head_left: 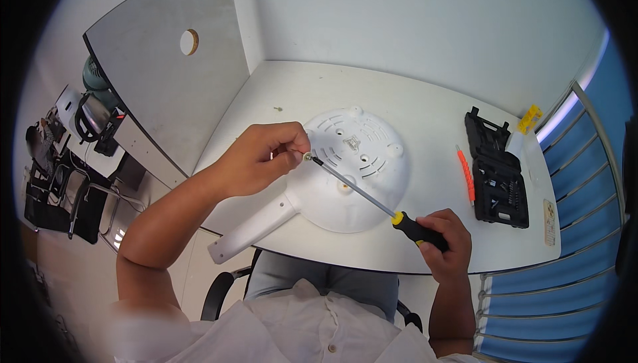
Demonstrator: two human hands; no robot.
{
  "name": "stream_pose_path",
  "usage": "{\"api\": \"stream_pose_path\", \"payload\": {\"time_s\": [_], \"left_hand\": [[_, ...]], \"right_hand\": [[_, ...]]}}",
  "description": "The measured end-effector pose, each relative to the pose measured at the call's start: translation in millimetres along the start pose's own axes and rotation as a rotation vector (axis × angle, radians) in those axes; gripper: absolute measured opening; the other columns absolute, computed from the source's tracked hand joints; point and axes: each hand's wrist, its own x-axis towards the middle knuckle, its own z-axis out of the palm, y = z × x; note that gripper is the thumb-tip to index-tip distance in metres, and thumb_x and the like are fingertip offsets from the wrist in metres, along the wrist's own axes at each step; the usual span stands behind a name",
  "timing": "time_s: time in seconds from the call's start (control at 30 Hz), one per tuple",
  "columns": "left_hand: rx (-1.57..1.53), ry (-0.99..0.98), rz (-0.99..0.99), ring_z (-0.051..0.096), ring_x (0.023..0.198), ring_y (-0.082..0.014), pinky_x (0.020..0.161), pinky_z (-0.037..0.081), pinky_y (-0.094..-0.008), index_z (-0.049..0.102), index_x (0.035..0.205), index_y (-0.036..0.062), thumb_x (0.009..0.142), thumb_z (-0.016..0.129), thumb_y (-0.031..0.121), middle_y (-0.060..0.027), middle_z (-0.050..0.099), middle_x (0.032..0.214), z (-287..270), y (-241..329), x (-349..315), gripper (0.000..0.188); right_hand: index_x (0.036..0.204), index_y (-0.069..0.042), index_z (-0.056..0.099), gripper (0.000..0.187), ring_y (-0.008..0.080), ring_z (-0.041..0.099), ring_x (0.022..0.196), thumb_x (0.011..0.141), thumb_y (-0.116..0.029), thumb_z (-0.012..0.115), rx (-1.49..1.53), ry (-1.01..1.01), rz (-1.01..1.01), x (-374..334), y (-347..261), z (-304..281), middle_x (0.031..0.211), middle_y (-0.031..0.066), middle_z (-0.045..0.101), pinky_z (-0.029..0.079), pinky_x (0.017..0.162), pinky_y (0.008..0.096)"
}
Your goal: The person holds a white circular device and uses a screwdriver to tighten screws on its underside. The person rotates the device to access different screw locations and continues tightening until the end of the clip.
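My right hand (448, 243) grips the black and yellow handle of a screwdriver (365, 195). Its long metal shaft points up and left to my left hand (266, 157), which pinches a small screw (308, 157) right by the screwdriver's tip. Whether tip and screw touch is hard to make out. Below both hands lies a white round plastic appliance (359, 213) with vent slots, screw holes and a long handle reaching toward the table's front left edge. Another small screw (278, 108) lies on the table beyond my left hand.
An opened black tool case (502, 193) with bits lies on the right of the white table (299, 84). Beside it are an orange screwdriver-like tool (465, 173) and a yellow object (530, 119). A grey partition (166, 77) stands left, a metal railing (585, 223) right.
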Motion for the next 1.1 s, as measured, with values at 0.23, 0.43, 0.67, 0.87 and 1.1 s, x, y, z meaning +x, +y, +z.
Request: {"api": "stream_pose_path", "payload": {"time_s": [0.23,0.43,0.67,0.87,1.1], "left_hand": [[-0.073,-0.038,-0.067,0.05,0.066,-0.0095,0.063,0.044,-0.0251,0.053,0.089,0.0023,0.092,0.049,0.004,-0.0015,0.052,0.075,0.1,5.2,-2.1,0.005],[-0.287,-0.039,-0.177,0.05,0.068,-0.009,0.064,0.045,-0.0252,0.053,0.091,0.0035,0.097,0.048,0.012,-0.0015,0.053,0.075,5.5,3.6,-2.3,0.011],[-0.219,-0.006,-0.17,0.049,0.066,-0.0089,0.063,0.045,-0.0255,0.052,0.088,0.0036,0.097,0.048,0.012,-0.0009,0.052,0.073,10.9,5.2,2.5,0.013],[-0.035,-0.032,-0.096,0.05,0.066,-0.0095,0.063,0.045,-0.0252,0.051,0.087,0.0028,0.097,0.048,0.013,-0.0018,0.052,0.073,11.2,7.3,3.9,0.015],[-0.241,0.081,-0.06,0.053,0.072,-0.0093,0.068,0.046,-0.0258,0.052,0.088,0.0036,0.097,0.05,0.015,-0.0013,0.053,0.079,18.0,11.7,11.8,0.015]], "right_hand": [[0.101,-0.001,0.067,0.037,0.0209,0.061,0.072,0.064,-0.002,0.064,-0.047,-0.005,-0.056,-3.9,-3.2,-3.7,0.088,0.0125,0.062,0.049,0.063,0.0288],[0.101,-0.001,0.067,0.038,0.0214,0.062,0.071,0.064,-0.001,0.065,-0.102,0.034,-0.119,-6.3,-4.8,-2.2,0.089,0.0122,0.062,0.05,0.062,0.0288],[0.104,-0.004,0.067,0.044,0.0196,0.061,0.066,0.061,0.002,0.066,-0.202,0.082,-0.213,-9.4,-5.9,3.3,0.088,0.0104,0.061,0.049,0.055,0.0277],[0.104,-0.004,0.067,0.043,0.0195,0.061,0.066,0.06,0.0,0.068,-0.24,0.069,-0.238,-11.7,-9.0,-3.3,0.088,0.0097,0.061,0.049,0.054,0.0272],[0.113,-0.005,0.055,0.047,0.0192,0.064,0.081,0.071,-0.009,0.076,0.554,0.303,0.256,-31.4,13.1,11.9,0.096,0.01,0.061,0.055,0.067,0.0279]]}}
